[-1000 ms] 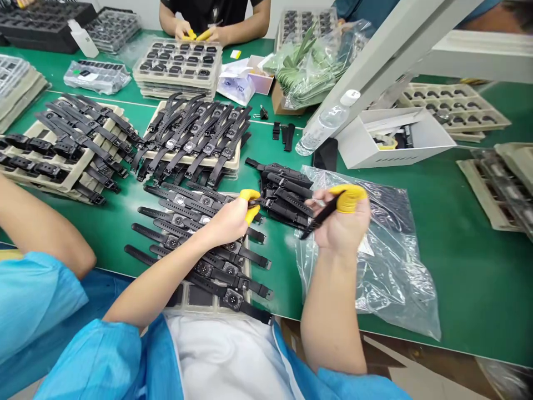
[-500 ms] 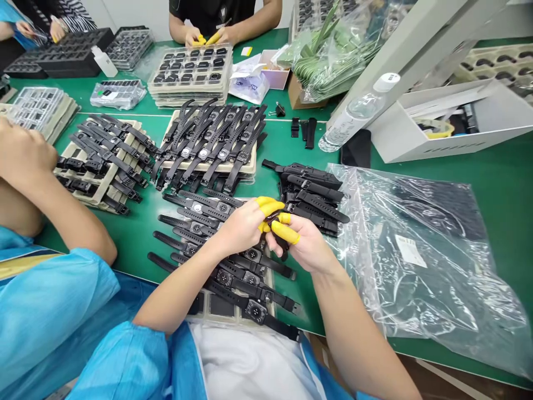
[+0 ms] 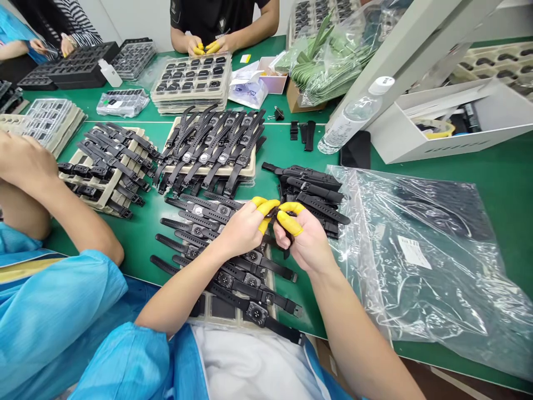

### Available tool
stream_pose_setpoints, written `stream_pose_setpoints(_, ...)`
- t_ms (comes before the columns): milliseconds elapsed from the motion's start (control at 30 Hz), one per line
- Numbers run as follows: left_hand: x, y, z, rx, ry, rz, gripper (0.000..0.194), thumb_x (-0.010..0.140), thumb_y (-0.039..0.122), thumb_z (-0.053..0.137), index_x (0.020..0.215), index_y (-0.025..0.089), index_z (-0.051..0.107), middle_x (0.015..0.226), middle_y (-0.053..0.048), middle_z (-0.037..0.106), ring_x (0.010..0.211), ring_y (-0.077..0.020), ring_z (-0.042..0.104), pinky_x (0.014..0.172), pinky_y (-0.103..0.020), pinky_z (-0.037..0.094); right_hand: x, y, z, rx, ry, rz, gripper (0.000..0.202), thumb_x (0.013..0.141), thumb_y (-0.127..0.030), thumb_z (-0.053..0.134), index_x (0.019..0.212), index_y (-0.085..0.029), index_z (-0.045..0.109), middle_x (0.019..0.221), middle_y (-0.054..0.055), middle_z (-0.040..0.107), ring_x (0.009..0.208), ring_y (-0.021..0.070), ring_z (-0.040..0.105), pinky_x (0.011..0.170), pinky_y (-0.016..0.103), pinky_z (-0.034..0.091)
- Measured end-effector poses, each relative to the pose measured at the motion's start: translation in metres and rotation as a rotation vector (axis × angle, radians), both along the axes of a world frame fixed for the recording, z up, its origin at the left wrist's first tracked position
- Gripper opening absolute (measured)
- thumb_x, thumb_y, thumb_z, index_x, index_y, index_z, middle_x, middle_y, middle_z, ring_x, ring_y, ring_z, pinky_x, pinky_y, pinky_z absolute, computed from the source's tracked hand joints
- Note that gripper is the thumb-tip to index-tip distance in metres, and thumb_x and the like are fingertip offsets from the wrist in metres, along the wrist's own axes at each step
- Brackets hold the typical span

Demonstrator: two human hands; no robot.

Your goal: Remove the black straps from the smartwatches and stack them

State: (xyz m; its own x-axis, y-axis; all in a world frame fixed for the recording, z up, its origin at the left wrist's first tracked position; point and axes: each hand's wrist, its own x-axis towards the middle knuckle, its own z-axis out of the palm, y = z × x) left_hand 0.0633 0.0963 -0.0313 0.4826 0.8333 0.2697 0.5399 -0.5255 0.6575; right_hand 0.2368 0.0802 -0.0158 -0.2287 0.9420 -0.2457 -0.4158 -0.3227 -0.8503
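My left hand [image 3: 245, 228], with yellow finger covers, pinches a small dark watch piece that its fingers largely hide. My right hand [image 3: 306, 236], also in yellow covers, is closed on a black strap at the same spot, the fingertips of both hands nearly touching. Beneath and left of them, black watches with straps [image 3: 225, 279] lie in slanted rows across a tray [image 3: 245, 318] near my body. A pile of loose black straps [image 3: 318, 194] sits just behind my right hand.
Behind are two more watch-laden trays [image 3: 250, 166]. A clear plastic bag [image 3: 433, 294] covers the right side, near a bottle [image 3: 353, 119], phone [image 3: 356, 149] and white box [image 3: 449, 133]. A co-worker's arm [image 3: 79, 211] is at left; another person's hands [image 3: 207, 47] work across the table.
My hands have turned slightly and the right fingers have bent in toward the left fingertips, so less of the dark piece shows. The view has shifted a little.
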Motion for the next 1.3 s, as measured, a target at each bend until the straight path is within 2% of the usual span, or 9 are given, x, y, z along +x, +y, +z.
stream_pose_setpoints(167, 0.0, -0.001, 0.01, -0.06, -0.057, -0.049, 0.045, 0.104, 0.029, 0.039, 0.145, 0.016, 0.051, 0.129, -0.014, 0.06, 0.121, -0.026, 0.061, 0.109, -0.044, 0.053, -0.003, 0.0, -0.003, 0.038, -0.034, -0.02, 0.044, 0.081, -0.051, 0.084, 0.097, -0.026, 0.051, 0.051, -0.009, 0.056, 0.04, 0.0096, 0.038, 0.04, 0.022, 0.03)
stream_pose_setpoints(467, 0.001, 0.0, 0.006, 0.032, 0.129, -0.023, 0.037, 0.098, 0.02, 0.047, 0.132, 0.013, 0.059, 0.121, -0.015, 0.063, 0.119, -0.0276, 0.061, 0.108, -0.046, 0.053, -0.003, 0.002, -0.008, 0.033, -0.074, -0.038, 0.045, 0.08, -0.051, 0.084, 0.097, -0.026, 0.051, 0.047, -0.012, 0.052, 0.038, 0.0078, 0.034, 0.038, 0.02, 0.026)
stream_pose_setpoints(600, -0.001, 0.001, 0.006, 0.006, 0.109, -0.031, 0.034, 0.099, 0.02, 0.046, 0.13, 0.014, 0.06, 0.122, -0.014, 0.064, 0.12, -0.0264, 0.062, 0.107, -0.044, 0.054, -0.004, 0.001, -0.01, 0.044, -0.077, -0.022, 0.042, 0.081, -0.049, 0.083, 0.098, -0.026, 0.052, 0.048, -0.012, 0.052, 0.038, 0.0082, 0.034, 0.039, 0.02, 0.027)
stream_pose_setpoints(800, -0.003, 0.0, 0.008, -0.081, -0.051, -0.06, 0.036, 0.105, 0.025, 0.039, 0.136, 0.018, 0.057, 0.126, -0.013, 0.064, 0.124, -0.0245, 0.062, 0.11, -0.043, 0.053, -0.002, 0.002, -0.012, 0.09, -0.053, -0.011, 0.038, 0.085, -0.047, 0.08, 0.1, -0.025, 0.054, 0.048, -0.011, 0.052, 0.039, 0.0087, 0.035, 0.04, 0.021, 0.027)
stream_pose_setpoints(900, -0.003, 0.0, 0.006, -0.118, -0.139, 0.0, 0.04, 0.103, 0.031, 0.052, 0.141, 0.019, 0.052, 0.126, -0.013, 0.066, 0.117, -0.0245, 0.066, 0.103, -0.042, 0.057, -0.002, 0.003, -0.011, 0.084, -0.035, -0.033, 0.039, 0.086, -0.05, 0.078, 0.103, -0.025, 0.054, 0.053, -0.009, 0.056, 0.043, 0.0098, 0.041, 0.043, 0.022, 0.033)
stream_pose_setpoints(1000, -0.002, 0.001, 0.004, -0.134, -0.278, 0.109, 0.033, 0.098, 0.034, 0.064, 0.127, 0.02, 0.059, 0.113, -0.009, 0.069, 0.101, -0.0214, 0.069, 0.088, -0.035, 0.06, -0.001, 0.003, -0.01, 0.07, -0.036, -0.008, 0.042, 0.086, -0.056, 0.076, 0.106, -0.024, 0.057, 0.06, -0.006, 0.059, 0.049, 0.0122, 0.048, 0.047, 0.025, 0.039)
stream_pose_setpoints(1100, 0.002, 0.001, 0.004, -0.076, -0.423, 0.174, 0.021, 0.094, 0.037, 0.072, 0.104, 0.02, 0.067, 0.103, -0.007, 0.069, 0.096, -0.0199, 0.068, 0.081, -0.031, 0.059, -0.003, 0.001, -0.009, 0.025, 0.016, 0.088, 0.04, 0.089, -0.059, 0.072, 0.091, -0.022, 0.056, 0.06, -0.006, 0.052, 0.049, 0.011, 0.046, 0.047, 0.025, 0.038)
stream_pose_setpoints(1200, 0.008, 0.0, 0.008, -0.146, -0.638, 0.226, 0.027, 0.093, 0.043, 0.073, 0.103, 0.019, 0.067, 0.103, -0.007, 0.07, 0.088, -0.017, 0.069, 0.073, -0.027, 0.059, -0.004, -0.001, -0.008, -0.076, 0.114, 0.228, 0.046, 0.09, -0.062, 0.069, 0.078, -0.022, 0.05, 0.059, -0.007, 0.044, 0.047, 0.0082, 0.038, 0.044, 0.023, 0.032)
stream_pose_setpoints(1300, 0.006, 0.002, 0.014, -0.234, -0.866, 0.354, 0.035, 0.091, 0.049, 0.074, 0.105, 0.019, 0.062, 0.101, -0.006, 0.073, 0.076, -0.0144, 0.072, 0.062, -0.024, 0.059, -0.004, -0.002, -0.008, -0.146, 0.107, 0.33, 0.044, 0.089, -0.06, 0.07, 0.081, -0.021, 0.051, 0.059, -0.009, 0.039, 0.045, 0.0063, 0.03, 0.042, 0.021, 0.024)
